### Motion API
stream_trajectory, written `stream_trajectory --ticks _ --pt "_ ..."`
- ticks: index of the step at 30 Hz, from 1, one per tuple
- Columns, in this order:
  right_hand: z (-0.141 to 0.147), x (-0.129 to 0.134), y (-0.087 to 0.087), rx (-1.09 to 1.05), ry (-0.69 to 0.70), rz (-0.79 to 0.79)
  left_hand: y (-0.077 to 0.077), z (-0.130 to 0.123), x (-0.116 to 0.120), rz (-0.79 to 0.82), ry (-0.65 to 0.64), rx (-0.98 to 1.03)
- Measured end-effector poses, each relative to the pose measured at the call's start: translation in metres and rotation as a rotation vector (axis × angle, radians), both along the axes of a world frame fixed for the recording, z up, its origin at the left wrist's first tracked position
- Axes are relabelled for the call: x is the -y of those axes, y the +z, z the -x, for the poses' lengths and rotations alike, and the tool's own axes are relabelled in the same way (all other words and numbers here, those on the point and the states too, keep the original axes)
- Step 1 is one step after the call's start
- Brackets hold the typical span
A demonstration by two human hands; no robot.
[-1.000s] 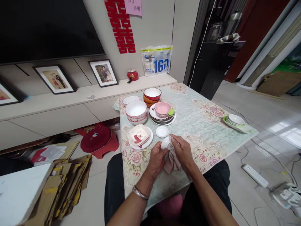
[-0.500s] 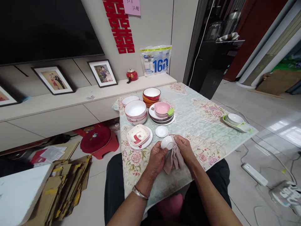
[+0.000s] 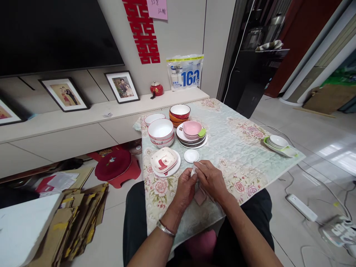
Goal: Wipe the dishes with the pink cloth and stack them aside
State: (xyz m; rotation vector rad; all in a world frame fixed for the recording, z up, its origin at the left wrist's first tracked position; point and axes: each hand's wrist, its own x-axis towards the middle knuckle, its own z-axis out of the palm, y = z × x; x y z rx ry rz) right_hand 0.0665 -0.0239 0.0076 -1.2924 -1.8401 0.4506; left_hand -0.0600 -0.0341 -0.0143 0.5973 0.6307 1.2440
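Near the front of the table, my left hand (image 3: 185,187) is closed on a small white dish (image 3: 193,171), mostly hidden behind my fingers. My right hand (image 3: 210,178) presses a pinkish-brown cloth (image 3: 200,195) against the dish, and the cloth's lower end hangs below both hands. Just beyond them lies another small white dish (image 3: 191,155). To the left, patterned square dishes (image 3: 163,159) rest on a white plate (image 3: 178,167). Farther back are a stack of white bowls (image 3: 160,129) and a pink bowl (image 3: 192,128) on stacked plates (image 3: 180,138).
Red and orange bowls (image 3: 180,112) are stacked at the table's back. Small white dishes (image 3: 278,141) sit in a green-edged tray (image 3: 290,151) at the right corner. A red stool (image 3: 114,163) and folded cardboard (image 3: 83,218) stand left on the floor; a power strip (image 3: 302,207) lies right.
My right hand has moved left with the cloth, over the small dish. The dish has turned and is now largely covered by my fingers and the cloth.
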Motion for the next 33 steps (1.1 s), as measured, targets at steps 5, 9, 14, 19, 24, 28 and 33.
stream_trajectory --ticks 5,9,14,19,24,28,33 --pt "-0.004 -0.009 -0.014 -0.203 -0.072 0.108 -0.003 0.002 -0.001 -0.001 0.040 -0.004" --pt "-0.005 -0.011 -0.026 -0.249 -0.128 0.128 -0.002 0.002 -0.002 0.002 0.065 -0.005" --pt "0.000 -0.004 -0.024 -0.167 -0.056 -0.036 0.001 0.001 -0.001 0.008 0.065 -0.012" --pt "-0.010 -0.013 -0.025 -0.466 0.045 0.193 -0.001 0.001 -0.001 0.006 0.055 -0.016" --pt "-0.025 -0.020 -0.026 -0.704 0.025 0.355 -0.001 -0.001 -0.002 0.008 0.019 0.022" --pt "-0.029 -0.019 -0.027 -0.807 -0.066 0.355 0.012 -0.002 -0.011 0.029 -0.095 0.029" --pt "-0.029 -0.021 -0.028 -0.869 -0.178 0.313 0.028 -0.014 -0.033 -0.038 -0.173 -0.061"
